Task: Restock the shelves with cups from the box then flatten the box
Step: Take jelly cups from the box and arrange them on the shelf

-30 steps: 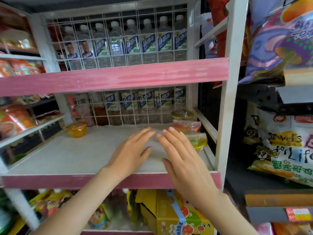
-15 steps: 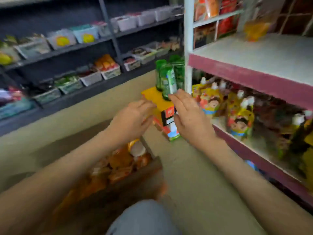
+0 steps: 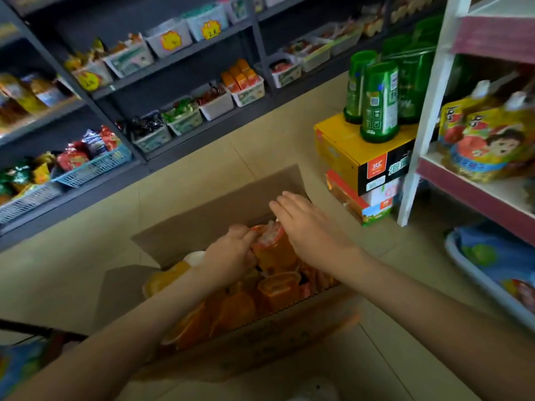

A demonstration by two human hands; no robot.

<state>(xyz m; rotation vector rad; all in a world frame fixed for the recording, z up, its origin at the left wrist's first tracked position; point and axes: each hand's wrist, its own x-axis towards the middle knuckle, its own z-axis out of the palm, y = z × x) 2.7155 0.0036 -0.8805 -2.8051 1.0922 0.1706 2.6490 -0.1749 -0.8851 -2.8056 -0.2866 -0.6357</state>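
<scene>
Standing open on the floor (image 3: 86, 256), the box (image 3: 220, 204) is seen packed with orange cups (image 3: 278, 290). One cup (image 3: 272, 250) near its far end is gripped by the curled fingers of the left hand (image 3: 231, 253); the right hand (image 3: 309, 227) is held flat just above, fingers straight, nothing grasped

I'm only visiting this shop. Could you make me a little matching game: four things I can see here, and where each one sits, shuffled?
Things:
1 orange cups
2 green bottles
3 spouted pouches
4 blue basket

Places:
A on the yellow carton
B on the low shelf of the dark rack
C in the cardboard box
D on the pink-edged shelf

Pairs: 1-C, 2-A, 3-D, 4-B.
</scene>
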